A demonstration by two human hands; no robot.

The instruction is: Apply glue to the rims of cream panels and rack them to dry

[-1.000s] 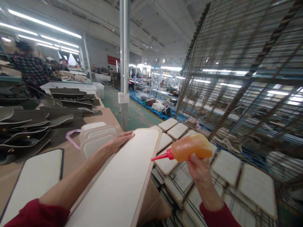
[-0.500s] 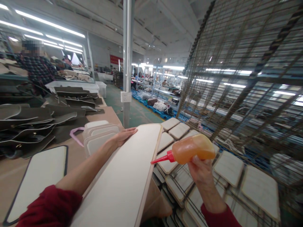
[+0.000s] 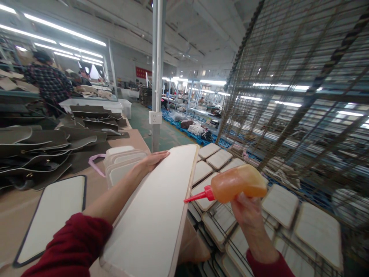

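Right hand [image 3: 248,206]: one bottle [image 3: 235,183]; left hand [image 3: 155,159]: one panel [image 3: 154,209].

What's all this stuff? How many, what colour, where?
Long flat panel: one, white, centre
Plastic squeeze bottle: one, amber, red nozzle, centre right
Table: one, brown, lower left
Small stacked panels: several, whitish, on table
Dark-rimmed panel: one, cream, table's left
Thin strip: one, lilac, beside stack
Curved sheets: many, grey-brown, left
Rounded boards: many, whitish, lower right
Wire racks: count unclear, dark, right
Metal post: one, grey, centre
Tube lights: many, white, overhead
Nearest co-worker: one, dark checks, left
Far clutter: uncountable, mixed colours, background
Left hand: one, red sleeve, on long panel
Right hand: one, red sleeve, holding bottle
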